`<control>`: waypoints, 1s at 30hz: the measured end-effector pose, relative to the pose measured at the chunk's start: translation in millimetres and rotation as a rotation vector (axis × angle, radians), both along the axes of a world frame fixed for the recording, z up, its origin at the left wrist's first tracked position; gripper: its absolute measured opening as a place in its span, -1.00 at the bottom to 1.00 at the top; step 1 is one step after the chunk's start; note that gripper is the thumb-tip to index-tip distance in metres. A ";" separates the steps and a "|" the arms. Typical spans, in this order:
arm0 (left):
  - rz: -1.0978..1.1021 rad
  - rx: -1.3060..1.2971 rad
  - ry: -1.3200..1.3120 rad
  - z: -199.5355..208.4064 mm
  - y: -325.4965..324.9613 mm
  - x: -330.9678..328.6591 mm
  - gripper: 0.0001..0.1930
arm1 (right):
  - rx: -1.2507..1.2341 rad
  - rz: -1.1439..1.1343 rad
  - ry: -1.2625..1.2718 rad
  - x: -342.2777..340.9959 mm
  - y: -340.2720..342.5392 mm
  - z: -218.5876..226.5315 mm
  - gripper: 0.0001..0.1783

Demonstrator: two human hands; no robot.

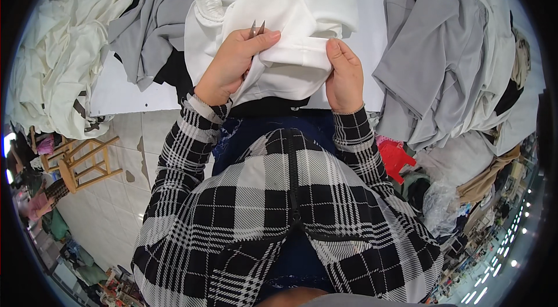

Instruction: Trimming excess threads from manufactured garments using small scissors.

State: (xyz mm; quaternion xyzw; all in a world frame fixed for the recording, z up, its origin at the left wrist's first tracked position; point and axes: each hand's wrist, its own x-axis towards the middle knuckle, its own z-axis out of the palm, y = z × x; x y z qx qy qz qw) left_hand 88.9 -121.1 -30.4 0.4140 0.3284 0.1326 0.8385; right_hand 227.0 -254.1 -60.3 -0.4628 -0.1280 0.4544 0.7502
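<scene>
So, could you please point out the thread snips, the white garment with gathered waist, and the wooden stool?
Thread snips point(261, 28): head view, on one blade.
White garment point(285, 4): head view, on the smooth upper cloth.
Wooden stool point(67, 175): head view, on the seat.

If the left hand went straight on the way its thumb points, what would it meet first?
Most likely the white garment, whose fabric lies right at the left hand; exact depth is hard to judge.

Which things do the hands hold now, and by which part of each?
The left hand and right hand hold the white garment by its folded edge, one at each side. The left hand also holds scissors; its grip hides their handles.
</scene>
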 end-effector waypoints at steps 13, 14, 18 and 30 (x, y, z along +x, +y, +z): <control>-0.081 0.216 -0.037 -6.2 6.3 -5.6 -0.79 | -0.010 0.033 -0.152 1.4 -3.2 1.7 -0.75; -0.102 0.244 -0.025 -7.6 7.0 -5.2 -0.79 | -0.093 0.158 -0.313 6.1 -6.0 3.1 -0.77; -0.279 0.444 0.014 -0.9 18.6 -2.3 -0.79 | -0.019 0.298 -0.882 6.9 0.3 20.6 -0.78; -0.271 0.254 0.009 -5.2 14.6 12.2 -0.82 | 0.027 0.334 -0.079 0.2 3.6 32.0 -0.53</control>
